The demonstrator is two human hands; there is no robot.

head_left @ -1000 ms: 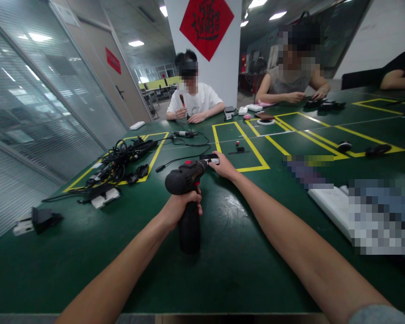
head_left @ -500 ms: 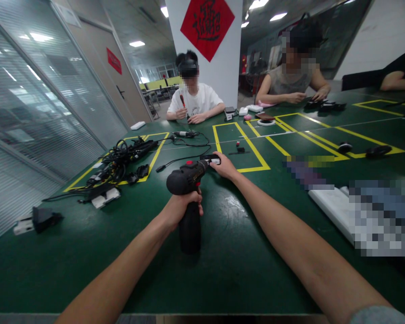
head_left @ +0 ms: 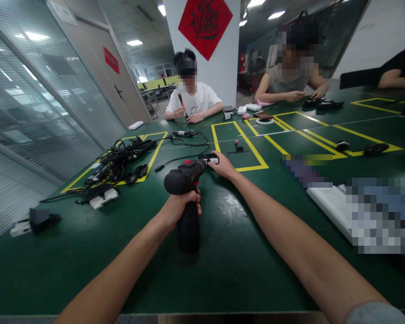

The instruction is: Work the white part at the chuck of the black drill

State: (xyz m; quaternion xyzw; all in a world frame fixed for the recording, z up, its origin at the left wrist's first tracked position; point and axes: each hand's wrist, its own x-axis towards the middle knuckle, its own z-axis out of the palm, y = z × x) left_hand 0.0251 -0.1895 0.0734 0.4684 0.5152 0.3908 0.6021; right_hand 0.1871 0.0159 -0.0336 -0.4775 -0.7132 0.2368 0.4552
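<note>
A black cordless drill (head_left: 185,177) with a red switch on top stands over the green table (head_left: 222,270), its chuck pointing forward and to the right. My left hand (head_left: 184,204) is wrapped round its grip, just above the black battery end. Beyond the chuck, my right hand (head_left: 222,165) is closed on a small black-and-white block (head_left: 209,158). The drill's tip meets or overlaps this block; whether it touches cannot be made out. My fingers partly cover the block.
Tangled black cables (head_left: 121,157) lie at left, with a black-and-white adapter (head_left: 103,197) nearer me. A small black part (head_left: 239,149) sits inside yellow tape. A white case (head_left: 327,207) lies at right. Across the table, a person in white (head_left: 195,101) holds a screwdriver (head_left: 180,100).
Both hands keep their hold on the drill and the block. The whole view shifts very slightly; nothing else visibly changes on the table.
</note>
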